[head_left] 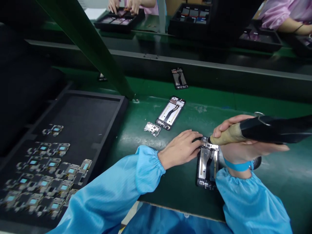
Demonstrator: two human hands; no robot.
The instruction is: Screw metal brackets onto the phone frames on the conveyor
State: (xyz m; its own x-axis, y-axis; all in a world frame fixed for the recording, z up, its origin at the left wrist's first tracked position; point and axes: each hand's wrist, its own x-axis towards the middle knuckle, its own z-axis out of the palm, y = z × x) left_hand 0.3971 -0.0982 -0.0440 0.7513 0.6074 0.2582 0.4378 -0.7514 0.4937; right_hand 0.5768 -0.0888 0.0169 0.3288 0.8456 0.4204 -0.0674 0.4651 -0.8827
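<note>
An opened phone (207,167) lies on the green bench, its battery area and flex cable showing. My left hand (181,148) grips its upper left edge, fingers bent over the top end. A dark sliver shows by those fingertips; I cannot make out what it is. Closed round an electric screwdriver (226,134), my right hand (237,151) holds the tape-wrapped front end over the phone's top. The bit's contact point is hidden. Left of my left hand lie a loose phone circuit board (152,128) and a second opened phone (171,112).
A black foam tray (97,97) with rows of circuit boards (44,183) stands at left. A third phone (179,78) lies farther back. A slanted green post (90,45) rises behind the tray. Beyond the ledge, co-workers' hands (124,6) work at black trays (119,21).
</note>
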